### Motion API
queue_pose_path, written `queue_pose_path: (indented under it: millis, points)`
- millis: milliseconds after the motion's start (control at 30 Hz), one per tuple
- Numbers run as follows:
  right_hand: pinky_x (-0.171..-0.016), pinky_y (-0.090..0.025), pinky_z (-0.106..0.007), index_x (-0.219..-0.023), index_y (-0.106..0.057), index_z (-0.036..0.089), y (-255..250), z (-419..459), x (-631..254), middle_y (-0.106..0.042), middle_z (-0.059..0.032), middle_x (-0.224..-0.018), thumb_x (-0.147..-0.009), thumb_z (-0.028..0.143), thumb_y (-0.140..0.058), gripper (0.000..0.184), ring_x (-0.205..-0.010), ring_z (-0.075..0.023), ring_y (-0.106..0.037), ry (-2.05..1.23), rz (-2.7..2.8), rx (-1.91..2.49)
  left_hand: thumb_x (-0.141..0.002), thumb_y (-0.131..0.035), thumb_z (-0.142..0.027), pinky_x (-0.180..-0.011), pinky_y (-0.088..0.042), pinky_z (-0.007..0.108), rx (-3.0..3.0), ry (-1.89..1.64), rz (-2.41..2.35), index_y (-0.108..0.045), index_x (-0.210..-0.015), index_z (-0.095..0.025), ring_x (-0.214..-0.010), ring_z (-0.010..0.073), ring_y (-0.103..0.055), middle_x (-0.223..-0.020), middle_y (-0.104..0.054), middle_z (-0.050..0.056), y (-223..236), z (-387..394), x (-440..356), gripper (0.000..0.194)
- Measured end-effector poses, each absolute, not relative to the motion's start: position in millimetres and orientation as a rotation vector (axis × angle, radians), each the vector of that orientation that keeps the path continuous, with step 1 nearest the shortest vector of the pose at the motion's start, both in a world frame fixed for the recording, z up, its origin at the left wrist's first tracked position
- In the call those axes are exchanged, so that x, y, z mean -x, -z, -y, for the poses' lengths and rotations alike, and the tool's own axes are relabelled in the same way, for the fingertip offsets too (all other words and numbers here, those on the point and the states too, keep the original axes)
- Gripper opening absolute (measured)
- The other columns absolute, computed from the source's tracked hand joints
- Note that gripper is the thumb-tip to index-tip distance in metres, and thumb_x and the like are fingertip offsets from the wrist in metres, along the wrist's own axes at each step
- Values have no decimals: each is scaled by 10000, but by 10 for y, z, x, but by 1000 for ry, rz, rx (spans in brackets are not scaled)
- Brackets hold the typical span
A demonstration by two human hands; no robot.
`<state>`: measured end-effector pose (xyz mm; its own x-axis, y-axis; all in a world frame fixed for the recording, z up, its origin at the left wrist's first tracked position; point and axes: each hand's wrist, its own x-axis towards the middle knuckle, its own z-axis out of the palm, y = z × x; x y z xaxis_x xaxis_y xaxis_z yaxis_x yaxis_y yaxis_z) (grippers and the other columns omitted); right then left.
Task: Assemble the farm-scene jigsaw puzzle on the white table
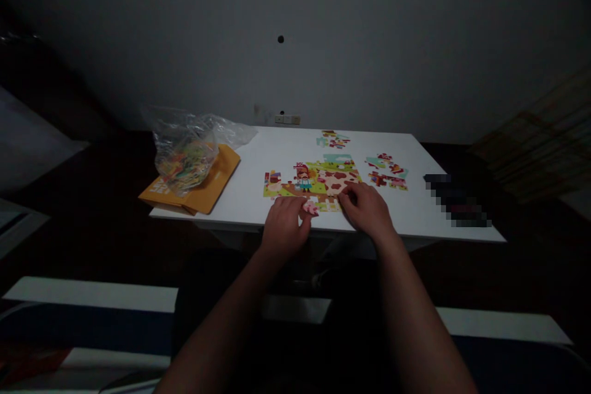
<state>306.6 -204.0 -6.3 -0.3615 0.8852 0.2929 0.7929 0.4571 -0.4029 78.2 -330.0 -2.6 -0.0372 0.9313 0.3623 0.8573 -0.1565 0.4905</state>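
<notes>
A partly joined jigsaw puzzle (318, 178) lies on the white table, showing a spotted cow, a figure in blue and a red barn. At its lower edge, my left hand (285, 221) is closed with a pink puzzle piece (311, 207) between thumb and forefinger. My right hand (368, 208) has its fingers bent over the puzzle's lower right corner. Its fingertips touch the puzzle there, and the palm hides whatever lies beneath.
Loose puzzle pieces (386, 171) lie right of the puzzle, with more pieces (333, 139) behind it. A clear plastic bag of pieces (187, 163) rests on a yellow-orange package (217, 181) at the table's left. A dark, pixelated object (457, 200) is at the right edge.
</notes>
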Motion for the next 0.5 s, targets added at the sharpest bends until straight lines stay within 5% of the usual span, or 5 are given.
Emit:
queue_pose_path:
  millis: [233,500]
  points:
    - [-814,-433,-402,-989,-757,236,60,2054,-3075,-775,-110,-1003,-1039,406,-579,251,-944,-300,-655,-263,2246,1383,-997,-776,-432,-1059,-563,560,-2082,-871,-2091,-744,-1290,-259,-1175,363,-687,-1220,-793,123,2,3379,-673,342]
    - [-783,-393,-399,-950,-720,240,91,2035,-3097,-756,-104,-962,-1035,438,-578,259,-915,-290,-623,-259,2263,1355,-1008,-787,-378,-1115,-562,542,-2042,-913,-1991,-713,-1380,-285,-1269,335,-691,-1329,-793,104,26,3635,-23,391]
